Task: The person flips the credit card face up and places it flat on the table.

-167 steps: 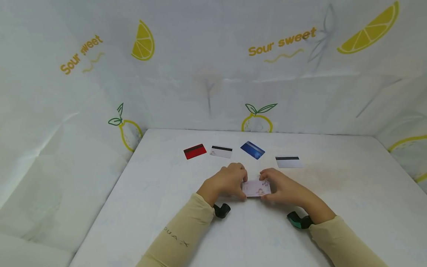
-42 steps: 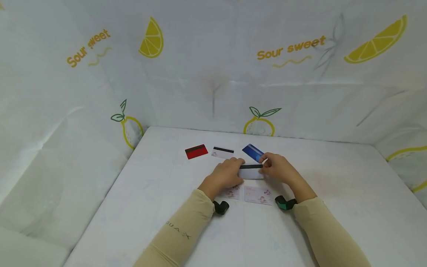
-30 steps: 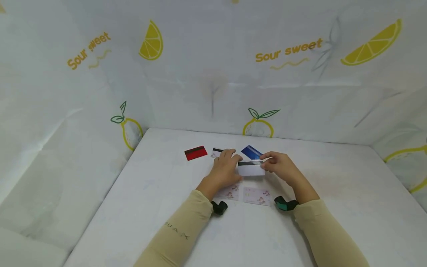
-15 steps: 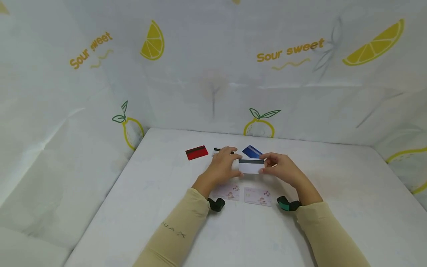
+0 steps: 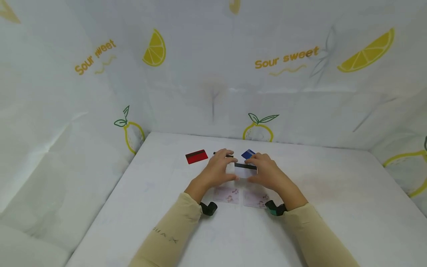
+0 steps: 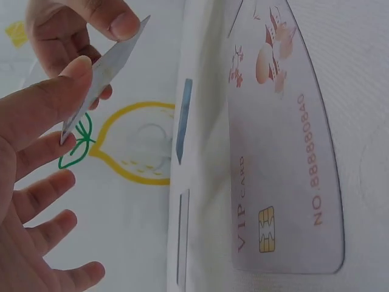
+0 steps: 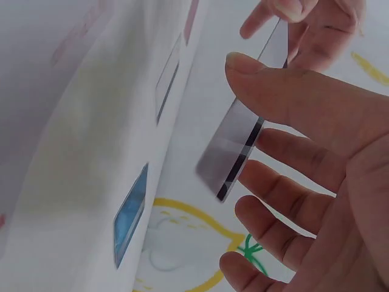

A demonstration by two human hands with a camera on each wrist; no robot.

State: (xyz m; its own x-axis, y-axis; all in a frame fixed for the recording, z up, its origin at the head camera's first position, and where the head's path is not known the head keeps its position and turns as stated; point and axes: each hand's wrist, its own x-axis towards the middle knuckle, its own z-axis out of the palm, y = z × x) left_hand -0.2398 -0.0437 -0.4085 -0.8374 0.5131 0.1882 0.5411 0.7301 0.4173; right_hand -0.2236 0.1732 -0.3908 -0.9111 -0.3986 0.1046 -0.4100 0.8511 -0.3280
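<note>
Between my hands is a white card with a black magnetic stripe, raised above the table and tilted. My left hand pinches its left end between thumb and index finger; the other fingers spread loosely in the left wrist view. From the other side my right hand grips the card with thumb and fingers, and the right wrist view shows the striped face. Nearer the forearms, two pinkish cards lie side by side, one left and one right. The left wrist view shows a chip and VIP lettering on a pinkish card.
Farther back lie a red card, a white striped card partly hidden by my left fingers, and a blue card partly behind my right hand. A white lemon-print backdrop rises at the table's back edge.
The white card, earlier flat at the back right, is now held between my hands. A second pinkish card has come into view. Lately my right hand has moved left along the card.
</note>
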